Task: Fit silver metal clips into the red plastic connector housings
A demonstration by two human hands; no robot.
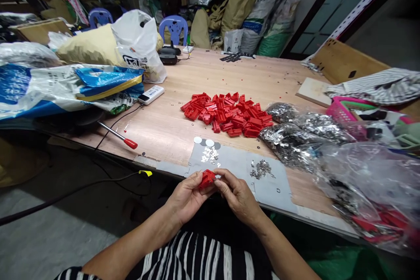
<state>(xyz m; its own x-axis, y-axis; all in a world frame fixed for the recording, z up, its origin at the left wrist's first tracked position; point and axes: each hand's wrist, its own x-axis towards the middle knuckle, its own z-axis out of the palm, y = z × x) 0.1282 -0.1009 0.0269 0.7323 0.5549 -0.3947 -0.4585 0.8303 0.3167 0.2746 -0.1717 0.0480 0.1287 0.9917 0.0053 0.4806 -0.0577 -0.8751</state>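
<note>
Close to the table's front edge, my left hand [189, 197] is closed around a red plastic part [207, 179]. My right hand [236, 193] meets it from the other side, thumb and index finger pinched at the part's right end. Whatever lies between those right fingertips is too small to make out. Just beyond my hands, small shiny metal pieces [210, 154] lie on a grey mat [234, 164]. A second cluster of darker metal pieces [261, 169] sits to the right on the same mat. Farther back is a heap of similar red plastic parts [229, 113].
Clear bags of metal pieces [292, 140] and a pink basket [344, 111] stand at the right. On the left are a red-tipped lever [130, 143], a white power bank [151, 95] with a cable, and large plastic sacks [65, 87].
</note>
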